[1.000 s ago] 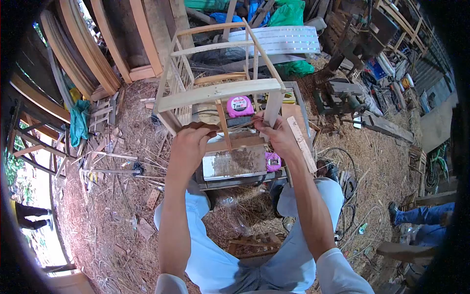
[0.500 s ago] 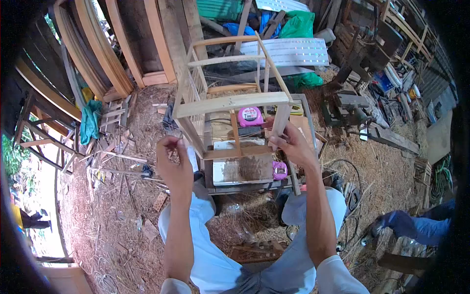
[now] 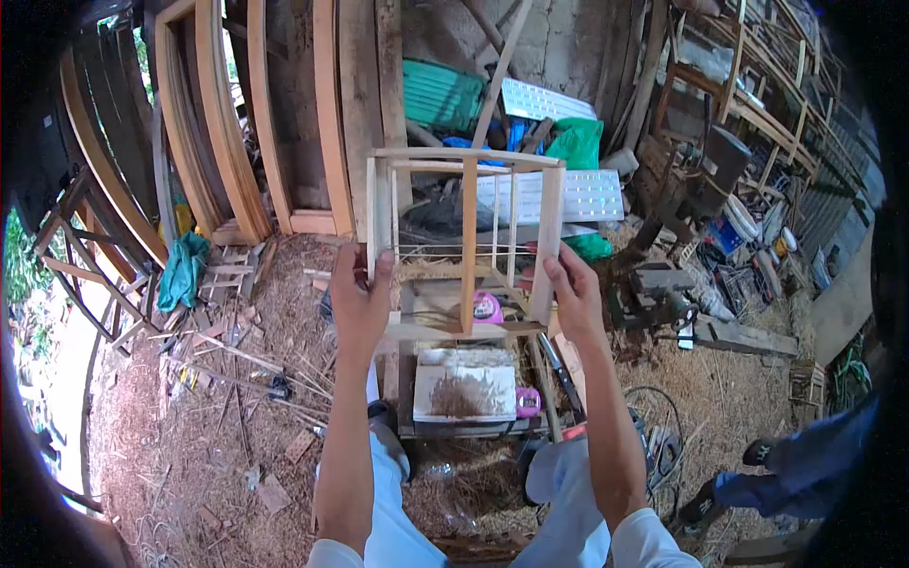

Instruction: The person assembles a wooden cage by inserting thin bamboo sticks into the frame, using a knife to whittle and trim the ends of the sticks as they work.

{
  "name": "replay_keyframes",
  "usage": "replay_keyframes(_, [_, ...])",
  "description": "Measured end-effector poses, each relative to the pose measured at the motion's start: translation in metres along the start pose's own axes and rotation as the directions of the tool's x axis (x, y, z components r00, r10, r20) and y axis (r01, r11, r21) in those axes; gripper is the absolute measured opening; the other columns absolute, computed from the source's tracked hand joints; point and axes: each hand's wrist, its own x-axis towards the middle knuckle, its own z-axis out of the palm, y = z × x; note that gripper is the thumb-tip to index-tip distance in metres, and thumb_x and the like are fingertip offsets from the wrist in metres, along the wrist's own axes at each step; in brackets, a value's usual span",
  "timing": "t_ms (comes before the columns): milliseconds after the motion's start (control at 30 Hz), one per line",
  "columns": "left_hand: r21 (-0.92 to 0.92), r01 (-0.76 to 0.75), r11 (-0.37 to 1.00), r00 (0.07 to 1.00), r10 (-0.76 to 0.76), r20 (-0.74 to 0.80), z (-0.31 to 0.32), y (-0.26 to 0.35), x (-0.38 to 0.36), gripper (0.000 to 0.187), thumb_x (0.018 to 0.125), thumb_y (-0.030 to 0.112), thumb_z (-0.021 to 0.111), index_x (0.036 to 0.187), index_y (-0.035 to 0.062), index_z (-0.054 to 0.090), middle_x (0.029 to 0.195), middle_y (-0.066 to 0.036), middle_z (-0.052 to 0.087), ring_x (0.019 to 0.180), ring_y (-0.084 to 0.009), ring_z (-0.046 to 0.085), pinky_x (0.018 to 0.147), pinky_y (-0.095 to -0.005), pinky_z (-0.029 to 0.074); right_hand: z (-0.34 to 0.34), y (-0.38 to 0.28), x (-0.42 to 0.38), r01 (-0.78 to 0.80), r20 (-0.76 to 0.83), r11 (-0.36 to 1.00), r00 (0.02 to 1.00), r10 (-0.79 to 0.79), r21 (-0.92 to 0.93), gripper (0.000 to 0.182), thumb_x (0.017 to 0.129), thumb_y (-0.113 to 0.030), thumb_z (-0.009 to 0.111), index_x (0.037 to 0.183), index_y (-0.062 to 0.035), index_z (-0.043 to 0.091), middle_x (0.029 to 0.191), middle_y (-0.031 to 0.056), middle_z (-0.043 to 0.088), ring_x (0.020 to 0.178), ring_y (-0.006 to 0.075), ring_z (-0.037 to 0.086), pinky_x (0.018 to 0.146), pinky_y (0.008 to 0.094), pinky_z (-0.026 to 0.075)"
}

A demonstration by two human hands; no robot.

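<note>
A small wooden frame is held up in front of me, over a low work stand. My left hand grips its left upright, thumb toward me. On the opposite side my right hand closes around the right upright. Thin bars or rods run across inside the frame, behind an orange-toned middle slat. Through its lower opening shows a pink tape measure, partly covered by the frame. Closer to me, a second pink tape measure sits beside a white, brown-stained block.
A dark-handled tool lies right of the block. Tall wooden frames lean at the back left. A vise-like machine stands to the right. A person's legs are at lower right. Shavings and scraps cover the ground.
The wooden frame has turned to face me more squarely. My left hand, apart from it before, has taken hold of its left upright. The person at right has shifted, and my view has tilted up.
</note>
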Motion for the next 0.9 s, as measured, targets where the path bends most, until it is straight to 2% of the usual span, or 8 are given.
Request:
replay_keyframes(167, [-0.104,0.163,0.981,0.981,-0.173,-0.088,-0.007,0.025,-0.003,0.026,0.083,0.021,0.066,0.075,0.0018,0.050,0.062,0.001,0.043,0.056,-0.0068,0.037,0.051,-0.0245,0.032,0.023,-0.027,-0.004,0.101,-0.095,0.992,0.990,-0.108,-0.074,0.032,0.098,-0.020,0.037,0.120,-0.0006,0.050,0.098,0.0074,0.062,0.071,0.0095,0.057,0.068,0.0261,0.052])
replay_keyframes(300, [-0.053,0.171,0.984,0.978,-0.176,-0.111,-0.011,0.029,-0.007,0.025,0.082,0.020,0.067,0.075,0.0023,0.050,0.062,0.002,0.043,0.056,-0.0054,0.036,0.051,-0.0232,0.031,0.026,-0.022,-0.008,0.111,-0.094,0.990,0.988,-0.119,-0.089,0.030,0.097,-0.019,0.041,0.118,0.0006,0.051,0.097,0.0070,0.063,0.068,0.0079,0.056,0.062,0.0237,0.049])
replay_keyframes(367, [0.015,0.099,0.995,0.988,-0.096,-0.118,-0.011,0.026,-0.007,0.025,0.083,0.019,0.066,0.075,0.0025,0.049,0.062,0.002,0.043,0.056,-0.0048,0.036,0.050,-0.0226,0.030,0.028,-0.021,-0.009,0.111,-0.179,0.980,0.974,-0.141,-0.167,0.027,0.095,-0.016,0.046,0.115,0.0008,0.052,0.094,0.0051,0.063,0.066,0.0068,0.055,0.059,0.0223,0.047])
replay_keyframes(533, [-0.108,0.147,0.983,0.980,-0.159,-0.116,-0.013,0.026,-0.011,0.027,0.082,0.019,0.068,0.072,0.0031,0.048,0.061,0.002,0.043,0.055,-0.0057,0.036,0.049,-0.0235,0.030,0.033,-0.019,-0.013,0.140,-0.207,0.983,0.965,-0.162,-0.119,0.028,0.090,-0.011,0.055,0.114,0.0023,0.052,0.089,0.0047,0.063,0.063,0.0071,0.056,0.058,0.0211,0.047])
replay_keyframes(733, [0.051,0.063,0.997,0.986,-0.054,-0.159,-0.018,0.027,-0.012,0.029,0.080,0.020,0.069,0.071,0.0025,0.047,0.060,-0.001,0.043,0.054,-0.0087,0.037,0.049,-0.0258,0.031,0.038,-0.015,-0.015,0.114,-0.262,0.969,0.950,-0.171,-0.220,0.025,0.088,-0.009,0.058,0.109,0.0024,0.054,0.087,0.0049,0.063,0.064,0.0072,0.057,0.056,0.0214,0.048])
replay_keyframes(800, [0.076,0.073,0.994,0.990,-0.063,-0.129,-0.020,0.027,-0.012,0.028,0.082,0.020,0.067,0.074,0.0013,0.048,0.061,-0.003,0.045,0.055,-0.0112,0.040,0.051,-0.0275,0.033,0.039,-0.014,-0.015,0.088,-0.262,0.967,0.953,-0.152,-0.241,0.024,0.089,-0.011,0.056,0.109,0.0018,0.054,0.086,0.0050,0.063,0.064,0.0072,0.057,0.057,0.0212,0.047])
replay_keyframes(867, [0.062,0.018,0.998,0.990,-0.009,-0.142,-0.021,0.024,-0.012,0.025,0.084,0.020,0.064,0.076,0.0006,0.050,0.064,-0.005,0.046,0.056,-0.0130,0.043,0.053,-0.0277,0.035,0.040,-0.015,-0.016,0.181,-0.257,0.961,0.938,-0.233,-0.210,0.022,0.092,-0.013,0.051,0.109,0.0009,0.054,0.087,0.0042,0.063,0.065,0.0066,0.056,0.059,0.0210,0.047])
replay_keyframes(900, [0.048,-0.039,0.998,0.988,0.046,-0.150,-0.021,0.022,-0.012,0.023,0.085,0.019,0.062,0.079,-0.0001,0.051,0.066,-0.007,0.048,0.057,-0.0148,0.045,0.054,-0.0279,0.037,0.037,-0.016,-0.017,0.206,-0.204,0.960,0.948,-0.244,-0.190,0.026,0.093,-0.015,0.046,0.113,0.0002,0.053,0.096,0.0073,0.060,0.078,0.0098,0.055,0.071,0.0245,0.045])
